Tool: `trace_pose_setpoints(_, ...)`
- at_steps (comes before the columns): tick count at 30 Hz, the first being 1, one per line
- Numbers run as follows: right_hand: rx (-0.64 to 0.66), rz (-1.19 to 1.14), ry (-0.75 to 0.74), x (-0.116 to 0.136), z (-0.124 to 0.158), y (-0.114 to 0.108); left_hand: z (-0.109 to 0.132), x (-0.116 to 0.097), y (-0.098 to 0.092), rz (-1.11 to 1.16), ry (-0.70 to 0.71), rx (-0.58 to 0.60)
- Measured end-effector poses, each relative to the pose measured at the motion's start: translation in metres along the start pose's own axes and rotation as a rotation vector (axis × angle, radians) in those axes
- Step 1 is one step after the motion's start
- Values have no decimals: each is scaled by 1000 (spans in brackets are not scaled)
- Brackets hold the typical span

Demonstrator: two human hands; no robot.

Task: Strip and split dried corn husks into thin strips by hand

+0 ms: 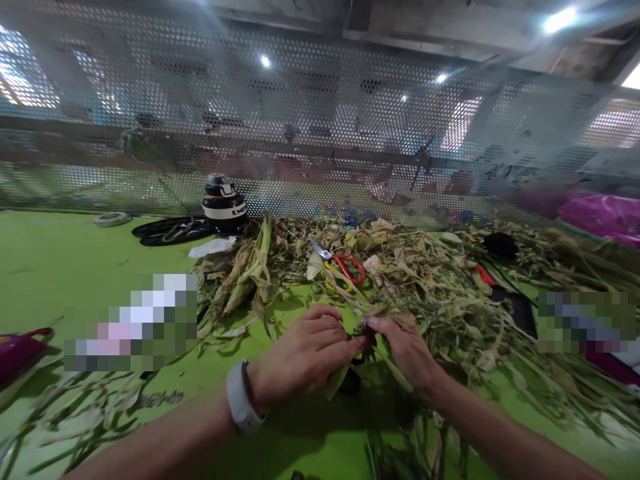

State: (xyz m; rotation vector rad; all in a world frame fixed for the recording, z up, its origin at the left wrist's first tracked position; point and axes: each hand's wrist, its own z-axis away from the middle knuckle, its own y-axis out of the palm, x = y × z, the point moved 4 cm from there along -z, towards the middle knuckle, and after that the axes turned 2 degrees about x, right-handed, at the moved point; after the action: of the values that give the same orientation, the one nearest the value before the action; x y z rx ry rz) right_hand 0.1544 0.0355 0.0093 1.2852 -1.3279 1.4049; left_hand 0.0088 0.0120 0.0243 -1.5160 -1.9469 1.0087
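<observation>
My left hand [309,353], with a white band on its wrist, is closed around a pale green leaf strip [337,380] that hangs down from the fingers. My right hand [406,347] meets it fingertip to fingertip, pinching the same bundle of leaves. Both hands hover just above a bright green table [60,260], at the near edge of a wide heap of dried and green long leaves [425,280]. Red-handled scissors [345,265] lie on the heap a little beyond my hands.
A black-and-white jug [223,203] stands at the back by black straps [170,230] and a white roll [112,219]. A perforated metal screen [320,133] closes the far side. Pink bags lie at the far right [603,217] and the left edge [17,353].
</observation>
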Motion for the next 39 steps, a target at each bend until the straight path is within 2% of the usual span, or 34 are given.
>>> trace_pose_setpoints(4, -46, -179, 88, -10, 1, 1, 1, -2, -2, -18, 29, 3)
trace_pose_setpoints(6, -43, -311, 178, -16, 0, 3, 2, 2, -4, 65, -55, -66)
trace_pose_setpoints(9, -11, -437, 279, -21, -2, 5, 6, 19, -6, 373, -421, -270)
trace_pose_setpoints(13, 71, -648, 375, -22, -6, 7, 13, 36, 10, 1097, -949, -446)
trace_pose_setpoints(15, 153, -809, 425, -21, -8, 10, 14, 37, 22, 1449, -1130, -484)
trace_pose_setpoints(16, 200, -870, 446, -21, -8, 12, 14, 35, 27, 1572, -1177, -460)
trace_pose_setpoints(18, 283, -928, 487, -22, -8, 15, 13, 31, 31, 1632, -1180, -385)
trace_pose_setpoints(22, 339, -868, 607, -32, -4, 20, 9, 26, 29, 1366, -1059, -366)
trace_pose_setpoints(25, 350, -802, 631, -39, -2, 22, 6, 21, 31, 1308, -1041, -350)
trace_pose_setpoints(29, 313, -713, 553, -36, -3, 17, 6, 21, 31, 1287, -1054, -358)
trace_pose_setpoints(33, 398, -562, 478, -26, -3, 12, 12, 29, 28, 1196, -1124, -425)
trace_pose_setpoints(36, 343, -411, 369, -23, -5, 8, 14, 31, 29, 1204, -1181, -385)
trace_pose_setpoints(39, 323, -281, 287, -23, -7, 9, 12, 30, 31, 1266, -1172, -317)
